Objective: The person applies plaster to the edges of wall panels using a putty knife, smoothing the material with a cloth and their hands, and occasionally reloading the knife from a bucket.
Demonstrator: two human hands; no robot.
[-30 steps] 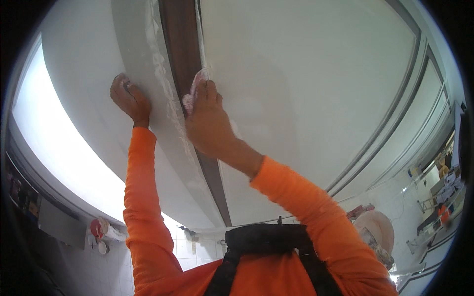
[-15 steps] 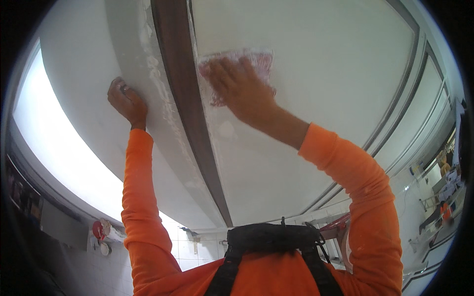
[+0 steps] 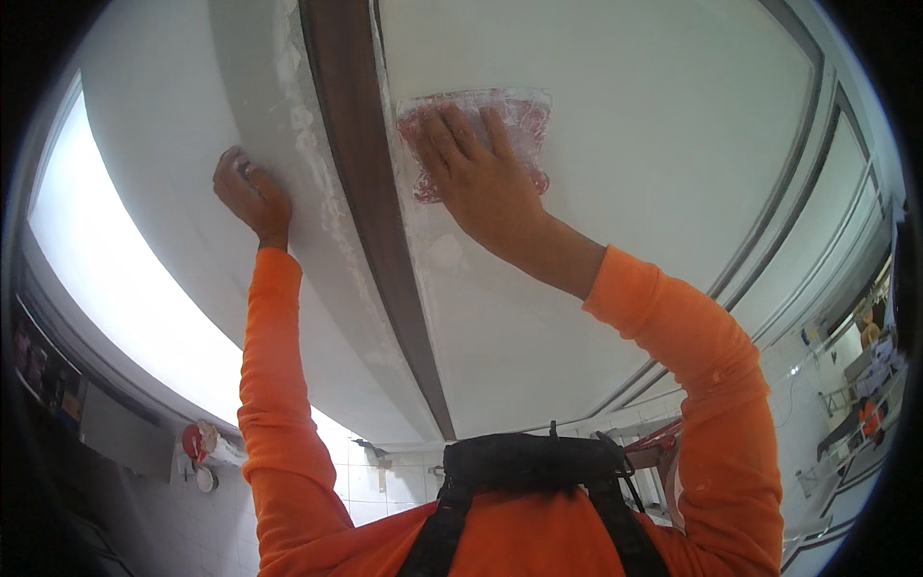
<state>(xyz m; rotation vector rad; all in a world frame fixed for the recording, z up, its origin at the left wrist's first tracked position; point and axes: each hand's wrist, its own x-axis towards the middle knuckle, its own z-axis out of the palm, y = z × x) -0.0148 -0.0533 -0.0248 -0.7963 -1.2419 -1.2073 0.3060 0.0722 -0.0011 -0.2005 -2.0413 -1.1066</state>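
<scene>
My right hand (image 3: 481, 173) presses a red putty spreader (image 3: 527, 130) against the white panel (image 3: 654, 144). White paste smears this flat, roughly square tool, and its straight far edge touches the panel. My fingers lie along its face, and the thumb is hidden. Left of it runs a dark brown strip (image 3: 361, 173), with patchy white filler (image 3: 312, 154) along its other side. Beyond that filler, my left hand (image 3: 252, 197) is closed with curled fingers, close to the pale surface (image 3: 163, 125). Whatever those fingers hold, if anything, cannot be made out.
A bright band of light (image 3: 106, 240) curves along the left. Grey-framed panels (image 3: 827, 192) line the right. Far below are a tiled floor (image 3: 370, 486), a red-and-white container (image 3: 202, 442) and a person in orange (image 3: 870, 418). A black strapped pouch (image 3: 534, 462) sits on my chest.
The spreader and my right hand have shifted slightly right, and more of the spreader's face shows. My left hand stays curled in nearly the same place.
</scene>
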